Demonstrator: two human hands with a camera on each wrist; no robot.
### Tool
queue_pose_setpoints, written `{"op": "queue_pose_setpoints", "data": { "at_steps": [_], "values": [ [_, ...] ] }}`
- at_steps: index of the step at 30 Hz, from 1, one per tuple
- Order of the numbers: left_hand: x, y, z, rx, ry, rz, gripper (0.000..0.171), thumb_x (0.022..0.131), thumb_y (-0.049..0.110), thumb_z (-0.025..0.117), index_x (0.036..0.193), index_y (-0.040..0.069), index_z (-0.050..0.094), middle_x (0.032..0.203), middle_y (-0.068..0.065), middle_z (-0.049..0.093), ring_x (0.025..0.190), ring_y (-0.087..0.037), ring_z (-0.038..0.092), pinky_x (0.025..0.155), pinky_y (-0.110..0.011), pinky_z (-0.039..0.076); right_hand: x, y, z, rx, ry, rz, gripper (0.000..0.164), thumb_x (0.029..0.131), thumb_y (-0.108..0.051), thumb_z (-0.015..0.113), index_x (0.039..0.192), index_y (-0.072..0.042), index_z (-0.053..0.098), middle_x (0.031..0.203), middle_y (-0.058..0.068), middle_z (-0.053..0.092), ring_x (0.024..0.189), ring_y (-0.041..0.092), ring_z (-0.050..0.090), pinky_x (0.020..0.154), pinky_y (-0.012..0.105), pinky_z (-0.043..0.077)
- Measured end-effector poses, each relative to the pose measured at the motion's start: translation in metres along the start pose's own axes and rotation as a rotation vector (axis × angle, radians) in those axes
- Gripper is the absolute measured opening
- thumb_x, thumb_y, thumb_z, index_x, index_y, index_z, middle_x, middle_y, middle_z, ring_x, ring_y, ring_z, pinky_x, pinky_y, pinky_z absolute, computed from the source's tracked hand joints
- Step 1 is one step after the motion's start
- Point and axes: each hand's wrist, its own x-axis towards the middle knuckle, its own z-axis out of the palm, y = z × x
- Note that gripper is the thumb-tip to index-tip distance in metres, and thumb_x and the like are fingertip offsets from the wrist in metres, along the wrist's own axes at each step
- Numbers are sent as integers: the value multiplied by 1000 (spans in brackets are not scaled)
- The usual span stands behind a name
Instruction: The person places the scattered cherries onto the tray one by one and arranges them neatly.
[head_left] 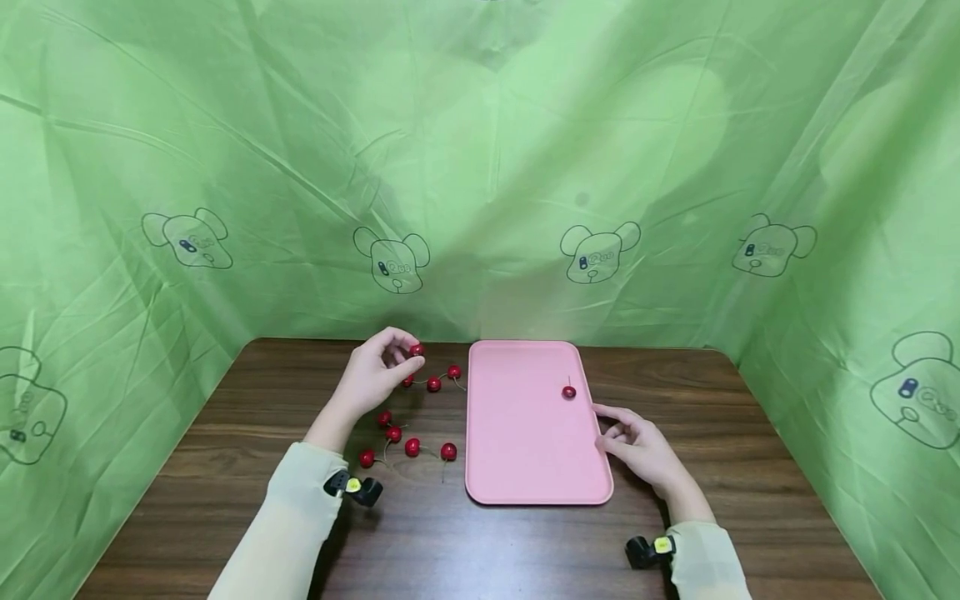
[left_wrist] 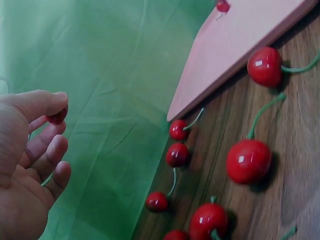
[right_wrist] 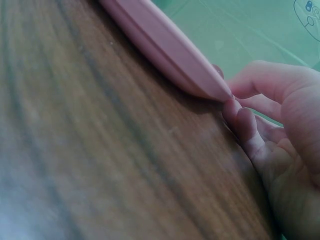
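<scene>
Pinching a red cherry (head_left: 416, 351) between thumb and fingertip, the left hand (head_left: 378, 371) holds it up off the wood near the table's far edge — the fruit sits right at the fingertips, on the side toward the pink tray (head_left: 525, 442) but well apart from it. Just beyond the thumb, nearer the tray, lie three cherries (head_left: 433, 383) in a loose row, one of them partly hidden by that hand. Five other cherries (head_left: 412, 447) are scattered closer to the person, left of the tray, some with thin stems trailing. On the tray, near its right edge, rests a single cherry (head_left: 568, 391); just beside it the right hand (head_left: 637, 446) grips the rim, thumb and fingers meeting the edge. Around all this: a brown wooden table (head_left: 420, 542), pale sleeves (head_left: 262, 525), and green cloth (head_left: 487, 167) printed with outlined animal heads — ears, noses and all.
</scene>
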Motion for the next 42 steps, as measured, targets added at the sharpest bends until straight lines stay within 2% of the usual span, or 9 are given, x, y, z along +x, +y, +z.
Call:
{"op": "queue_pose_setpoints", "data": {
  "at_steps": [8,15,23,33,39,42],
  "values": [
    [15,10,26,-1,-63,17,21,98,19,84,115,18,71,99,1,70,85,-20,63,75,-33,52,1,-1,1,-15,4,15,56,96,-4,80,150,-7,65,102,15,70,85,15,67,76,25,55],
    [23,16,54,-4,-138,66,20,99,16,83,115,16,73,101,2,71,84,-18,63,72,-33,53,0,-3,2,-16,3,18,56,96,-4,80,150,-6,65,99,14,71,84,15,67,76,25,55],
    [28,17,85,0,-180,27,21,99,18,83,117,18,74,98,1,69,84,-18,61,68,-31,51,0,-1,4,1,-3,-17,55,96,-2,80,149,-4,65,98,13,72,86,14,68,76,24,56],
    [49,29,122,7,-245,24,29,99,18,82,125,8,75,105,0,72,86,-17,63,73,-31,52,1,2,2,-1,-4,-27,55,96,-1,80,149,-3,64,104,15,72,89,14,68,77,25,57],
    [55,37,141,12,-242,18,28,99,19,81,125,8,75,116,-2,74,87,-15,63,78,-30,51,0,2,2,-1,1,-23,55,96,-1,80,149,-3,65,102,14,72,88,14,68,77,25,57],
    [55,40,150,-15,-238,2,27,99,19,82,124,9,75,114,-2,74,87,-17,63,76,-29,50,0,1,1,-4,2,-20,55,96,-2,80,149,-4,65,100,13,72,88,15,69,78,25,57]
  ]
}}
